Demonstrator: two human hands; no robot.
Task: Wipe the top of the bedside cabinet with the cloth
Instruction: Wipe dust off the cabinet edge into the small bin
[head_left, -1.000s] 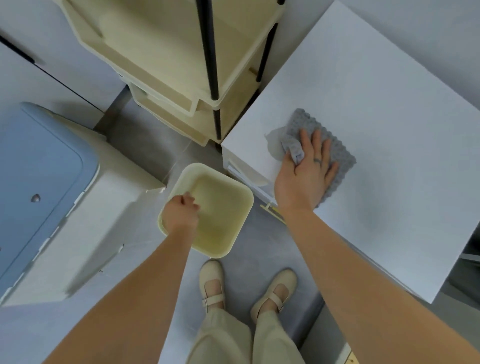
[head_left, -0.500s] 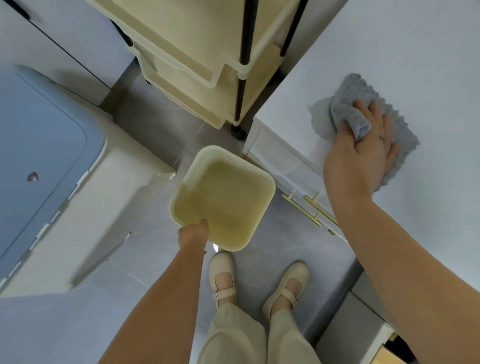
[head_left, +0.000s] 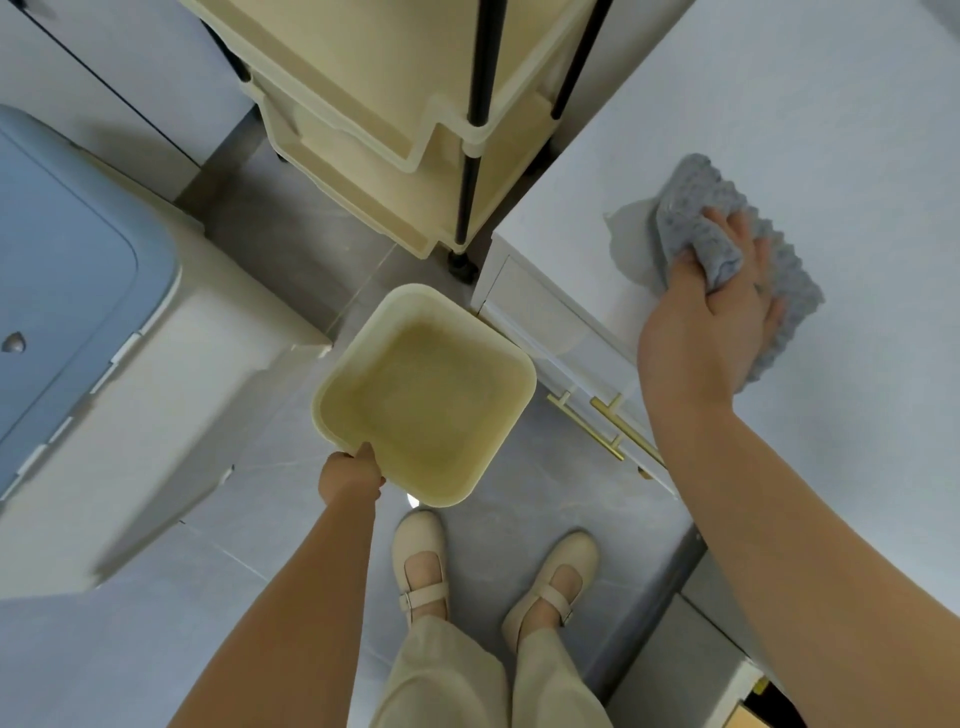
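The white top of the bedside cabinet (head_left: 753, 119) fills the upper right. A grey waffle-textured cloth (head_left: 698, 208) lies on it near the front left corner. My right hand (head_left: 711, 332) presses flat on the cloth, and one fold of the cloth sticks up between thumb and fingers. My left hand (head_left: 350, 475) grips the near rim of a pale yellow square bin (head_left: 509, 374), held above the floor just left of the cabinet. The bin looks empty.
A cream tiered cart with black poles (head_left: 415, 130) stands behind the bin. A white box with a blue lid (head_left: 67, 291) sits at left. The cabinet front has gold handles (head_left: 602, 431). My feet in cream shoes (head_left: 421, 556) stand on the grey floor.
The view has shifted, so the cabinet now sits farther right. My left hand moved from the bin's far-left rim to its near rim. My right hand stays on the cloth.
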